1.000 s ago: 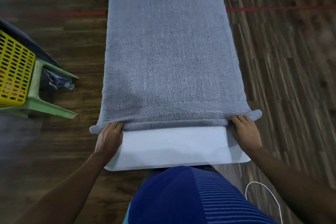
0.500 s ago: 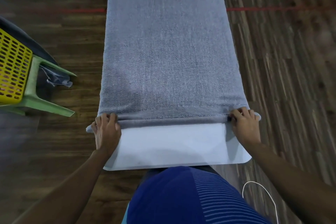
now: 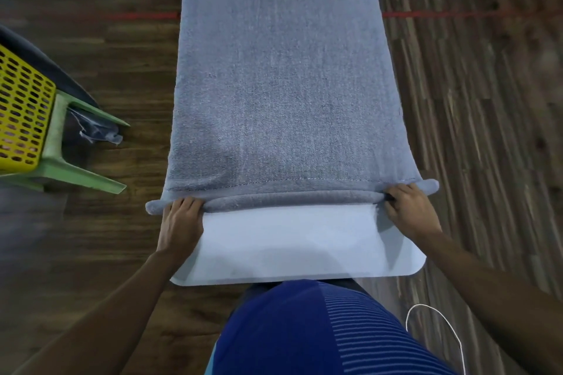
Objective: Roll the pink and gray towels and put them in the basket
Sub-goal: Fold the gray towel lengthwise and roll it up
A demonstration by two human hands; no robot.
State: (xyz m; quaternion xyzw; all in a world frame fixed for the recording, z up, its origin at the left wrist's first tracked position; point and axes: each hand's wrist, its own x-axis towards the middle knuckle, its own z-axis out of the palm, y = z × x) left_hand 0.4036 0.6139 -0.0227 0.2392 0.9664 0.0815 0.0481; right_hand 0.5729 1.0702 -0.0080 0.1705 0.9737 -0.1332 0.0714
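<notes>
Curling round gray towel: left hand, right hand.

Both arms stretched forward, left hand and right hand palm-down, fingers curled over the gray towel's rolled edge.

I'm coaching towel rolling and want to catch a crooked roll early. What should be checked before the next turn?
1. Left hand grips the roll's left end: ok.
2. Right hand grips the right end: ok.
3. Roll runs straight across, from hand to hand: ok.
4. Towel ahead lies flat, without creases: ok.
5. Roll is tight inside: cannot tell.
6. Basket is close by, at the left: ok.
</notes>
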